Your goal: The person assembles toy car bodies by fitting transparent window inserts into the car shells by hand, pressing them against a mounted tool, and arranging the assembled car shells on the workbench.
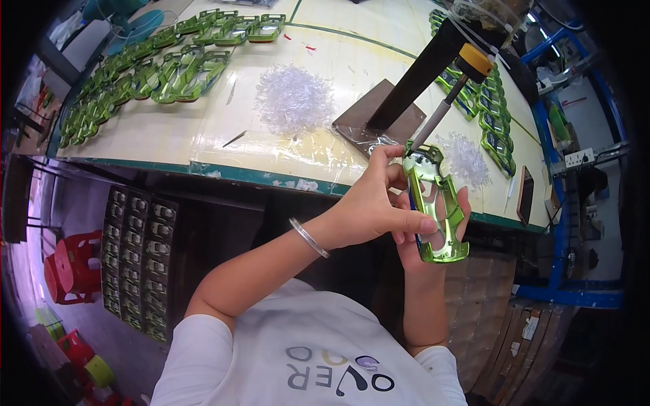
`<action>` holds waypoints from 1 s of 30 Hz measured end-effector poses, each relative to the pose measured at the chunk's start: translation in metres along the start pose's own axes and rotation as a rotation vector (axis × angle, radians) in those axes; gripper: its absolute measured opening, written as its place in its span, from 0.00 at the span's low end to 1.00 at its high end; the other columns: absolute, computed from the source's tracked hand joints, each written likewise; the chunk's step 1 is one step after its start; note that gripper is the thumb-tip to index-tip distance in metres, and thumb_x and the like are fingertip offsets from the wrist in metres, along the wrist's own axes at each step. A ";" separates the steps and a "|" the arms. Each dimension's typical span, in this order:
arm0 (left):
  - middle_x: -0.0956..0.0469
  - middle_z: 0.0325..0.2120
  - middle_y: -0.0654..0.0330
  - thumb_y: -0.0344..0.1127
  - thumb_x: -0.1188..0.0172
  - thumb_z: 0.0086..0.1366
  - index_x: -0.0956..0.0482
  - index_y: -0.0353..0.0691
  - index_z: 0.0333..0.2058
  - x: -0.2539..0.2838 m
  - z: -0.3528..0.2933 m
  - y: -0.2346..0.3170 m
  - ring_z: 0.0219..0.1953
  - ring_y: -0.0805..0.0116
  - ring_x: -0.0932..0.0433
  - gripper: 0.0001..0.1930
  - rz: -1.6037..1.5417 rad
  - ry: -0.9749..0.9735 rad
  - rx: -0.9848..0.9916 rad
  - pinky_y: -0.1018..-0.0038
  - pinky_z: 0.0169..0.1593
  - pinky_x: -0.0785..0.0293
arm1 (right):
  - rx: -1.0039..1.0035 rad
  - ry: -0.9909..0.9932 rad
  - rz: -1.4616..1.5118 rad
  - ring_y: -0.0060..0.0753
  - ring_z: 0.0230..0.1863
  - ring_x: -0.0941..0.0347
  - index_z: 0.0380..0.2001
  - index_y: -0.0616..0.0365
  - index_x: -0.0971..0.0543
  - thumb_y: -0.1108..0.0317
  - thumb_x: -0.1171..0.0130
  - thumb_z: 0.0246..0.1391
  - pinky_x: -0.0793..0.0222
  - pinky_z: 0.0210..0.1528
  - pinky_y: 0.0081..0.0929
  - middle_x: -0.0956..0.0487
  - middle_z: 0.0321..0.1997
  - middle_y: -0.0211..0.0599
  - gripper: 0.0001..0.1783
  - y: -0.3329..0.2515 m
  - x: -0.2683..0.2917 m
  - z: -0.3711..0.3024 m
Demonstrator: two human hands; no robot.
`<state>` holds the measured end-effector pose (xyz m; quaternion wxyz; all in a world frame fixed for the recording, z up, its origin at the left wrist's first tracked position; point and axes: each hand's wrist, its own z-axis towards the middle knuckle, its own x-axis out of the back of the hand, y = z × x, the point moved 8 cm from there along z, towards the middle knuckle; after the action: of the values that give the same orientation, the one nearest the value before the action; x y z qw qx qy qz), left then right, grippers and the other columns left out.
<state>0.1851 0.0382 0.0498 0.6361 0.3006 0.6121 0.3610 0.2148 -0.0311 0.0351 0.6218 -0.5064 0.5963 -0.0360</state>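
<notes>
A shiny green plastic toy-car body shell (449,193) with cut-out windows is tilted upright in front of me, past the table's near edge. My left hand (365,210) grips its left side, thumb pressed across a window opening and forefinger near the top end. Behind the shell my right hand (413,256) supports it, with fingertips showing along its right edge. The top end meets the tip of a grey metal rod (435,118) with a yellow collar (476,62), slanting down from above. Whether the tip touches the shell I cannot tell.
A dark slanted post (409,78) rises from a metal plate (352,125). Clear plastic bits form piles left (294,98) and right (466,161). Green shells line the table's left (183,78) and right (495,125). A phone (525,195) lies right; red stools (73,267) stand lower left.
</notes>
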 end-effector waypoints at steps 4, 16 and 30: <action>0.36 0.37 0.50 0.31 0.33 0.42 0.62 0.31 0.51 0.007 -0.006 -0.008 0.31 0.72 0.29 0.47 0.045 0.092 -0.023 0.79 0.28 0.27 | -0.101 -0.070 0.041 0.24 0.11 0.42 0.39 0.62 0.34 0.42 0.70 0.51 0.45 0.09 0.16 0.34 0.17 0.36 0.32 0.011 0.001 0.005; 0.39 0.46 0.51 0.34 0.34 0.43 0.64 0.37 0.55 0.000 -0.033 0.004 0.48 0.65 0.36 0.49 0.359 0.162 -0.275 0.69 0.49 0.38 | -0.516 -0.527 0.464 0.24 0.06 0.49 0.39 0.62 0.33 0.42 0.67 0.50 0.45 0.07 0.19 0.35 0.18 0.45 0.32 0.019 -0.009 0.011; 0.39 0.46 0.50 0.35 0.33 0.43 0.67 0.37 0.55 -0.010 -0.033 0.010 0.49 0.64 0.38 0.52 0.385 0.111 -0.287 0.68 0.49 0.39 | -0.568 -0.566 0.533 0.27 0.07 0.47 0.45 0.66 0.37 0.42 0.68 0.51 0.44 0.06 0.21 0.35 0.18 0.46 0.35 0.008 -0.018 0.006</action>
<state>0.1518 0.0341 0.0614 0.5572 0.2980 0.5200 0.5748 0.2099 -0.0116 0.0413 0.5845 -0.4754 0.4991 0.4282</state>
